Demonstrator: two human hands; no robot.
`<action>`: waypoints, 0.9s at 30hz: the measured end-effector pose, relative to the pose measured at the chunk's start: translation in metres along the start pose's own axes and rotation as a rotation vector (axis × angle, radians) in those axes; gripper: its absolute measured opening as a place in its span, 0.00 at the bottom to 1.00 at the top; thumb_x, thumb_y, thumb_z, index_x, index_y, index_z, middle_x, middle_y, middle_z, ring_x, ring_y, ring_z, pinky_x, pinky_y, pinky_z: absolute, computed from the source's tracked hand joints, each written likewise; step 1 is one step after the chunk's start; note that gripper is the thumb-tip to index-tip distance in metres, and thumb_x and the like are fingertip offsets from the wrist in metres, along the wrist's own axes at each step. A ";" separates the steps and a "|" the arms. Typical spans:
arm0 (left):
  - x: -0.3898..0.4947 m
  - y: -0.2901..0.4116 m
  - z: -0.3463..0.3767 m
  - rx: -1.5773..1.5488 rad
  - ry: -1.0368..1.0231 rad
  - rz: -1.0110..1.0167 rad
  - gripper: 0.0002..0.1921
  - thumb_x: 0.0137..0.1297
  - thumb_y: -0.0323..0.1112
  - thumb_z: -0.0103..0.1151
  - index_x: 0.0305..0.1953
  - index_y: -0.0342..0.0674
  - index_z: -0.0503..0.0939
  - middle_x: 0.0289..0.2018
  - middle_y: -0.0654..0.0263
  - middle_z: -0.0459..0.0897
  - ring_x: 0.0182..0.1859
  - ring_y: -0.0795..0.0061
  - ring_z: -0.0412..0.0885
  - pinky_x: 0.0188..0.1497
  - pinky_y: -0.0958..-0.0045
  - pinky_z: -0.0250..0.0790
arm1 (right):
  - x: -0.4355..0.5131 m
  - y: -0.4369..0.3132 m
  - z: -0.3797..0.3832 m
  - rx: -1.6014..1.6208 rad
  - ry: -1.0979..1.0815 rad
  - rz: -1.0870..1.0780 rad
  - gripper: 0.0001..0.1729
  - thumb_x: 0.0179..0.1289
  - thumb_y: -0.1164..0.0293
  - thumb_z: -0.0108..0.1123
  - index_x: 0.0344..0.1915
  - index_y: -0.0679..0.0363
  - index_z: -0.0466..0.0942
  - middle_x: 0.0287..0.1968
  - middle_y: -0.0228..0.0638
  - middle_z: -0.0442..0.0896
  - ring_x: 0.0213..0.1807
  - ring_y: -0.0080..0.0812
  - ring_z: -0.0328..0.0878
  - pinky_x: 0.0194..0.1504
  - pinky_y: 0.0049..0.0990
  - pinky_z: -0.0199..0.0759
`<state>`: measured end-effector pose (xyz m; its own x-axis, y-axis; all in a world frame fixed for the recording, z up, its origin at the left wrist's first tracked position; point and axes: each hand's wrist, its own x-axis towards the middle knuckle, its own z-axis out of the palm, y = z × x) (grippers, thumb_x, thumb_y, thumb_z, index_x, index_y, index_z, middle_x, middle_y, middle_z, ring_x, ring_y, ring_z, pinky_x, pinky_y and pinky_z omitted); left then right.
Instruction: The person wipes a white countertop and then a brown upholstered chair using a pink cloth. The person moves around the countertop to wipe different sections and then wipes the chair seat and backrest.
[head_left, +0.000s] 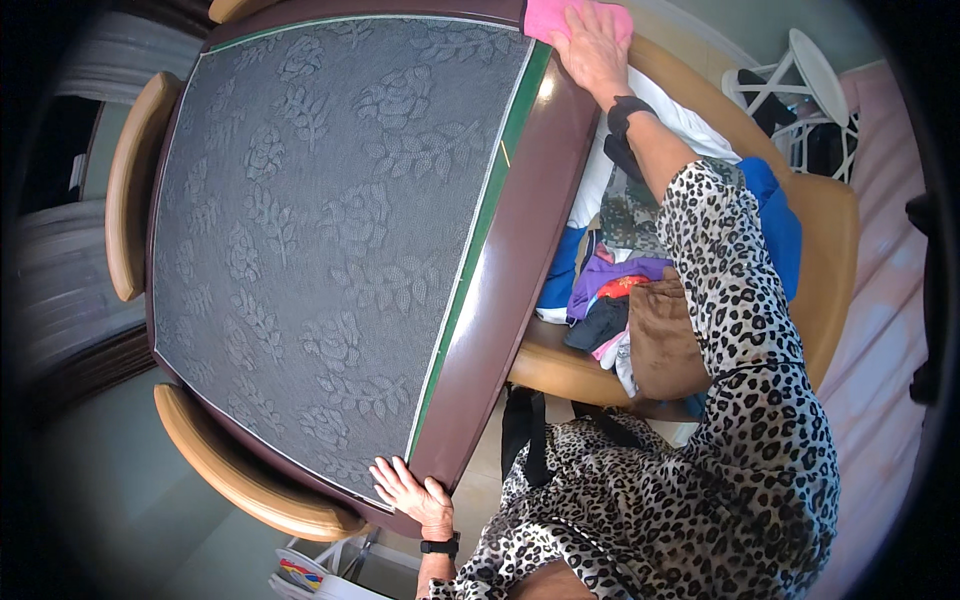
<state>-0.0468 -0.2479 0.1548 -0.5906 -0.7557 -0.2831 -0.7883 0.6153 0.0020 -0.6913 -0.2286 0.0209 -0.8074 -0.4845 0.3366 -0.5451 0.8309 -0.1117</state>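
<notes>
At the far right corner of a glossy dark reddish-brown table, my right hand presses a pink cloth against the table edge. The palm is down and the cloth lies under the fingers. My left hand rests with fingers spread on the near left corner, holding nothing. Fingertips of that hand lie over the corner of a dark grey table mat with a raised flower pattern. A green strip borders the mat on my side. On this strip lies a thin yellowish sliver.
A tan chair beside me carries piled clothes, among them a brown fabric piece and a purple garment. Tan chair backs line the table's far side. White folding stools stand behind, near a pink cover.
</notes>
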 end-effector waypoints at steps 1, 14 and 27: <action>0.003 0.002 0.003 -0.012 0.027 0.036 0.32 0.68 0.51 0.33 0.67 0.35 0.58 0.70 0.49 0.52 0.72 0.46 0.45 0.70 0.46 0.37 | -0.002 -0.002 0.003 -0.028 0.011 -0.018 0.32 0.60 0.56 0.51 0.62 0.60 0.65 0.66 0.43 0.63 0.69 0.46 0.52 0.69 0.50 0.38; 0.166 0.026 -0.001 -0.207 -0.025 0.047 0.33 0.58 0.42 0.51 0.65 0.38 0.61 0.70 0.52 0.52 0.72 0.50 0.46 0.70 0.46 0.36 | -0.093 -0.112 -0.018 0.340 -0.133 -0.086 0.31 0.62 0.64 0.55 0.63 0.61 0.64 0.70 0.48 0.56 0.72 0.58 0.44 0.67 0.57 0.42; 0.203 -0.011 0.026 -0.709 0.310 -0.070 0.23 0.62 0.34 0.48 0.59 0.37 0.69 0.65 0.53 0.63 0.69 0.49 0.56 0.68 0.48 0.44 | -0.260 -0.259 -0.112 0.571 -0.760 -0.678 0.35 0.49 0.66 0.64 0.60 0.61 0.68 0.70 0.42 0.58 0.74 0.48 0.46 0.69 0.58 0.36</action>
<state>-0.1536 -0.4023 0.0726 -0.4739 -0.8802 -0.0244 -0.6859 0.3517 0.6370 -0.3153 -0.2870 0.0668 -0.1340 -0.9815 -0.1365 -0.7825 0.1893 -0.5932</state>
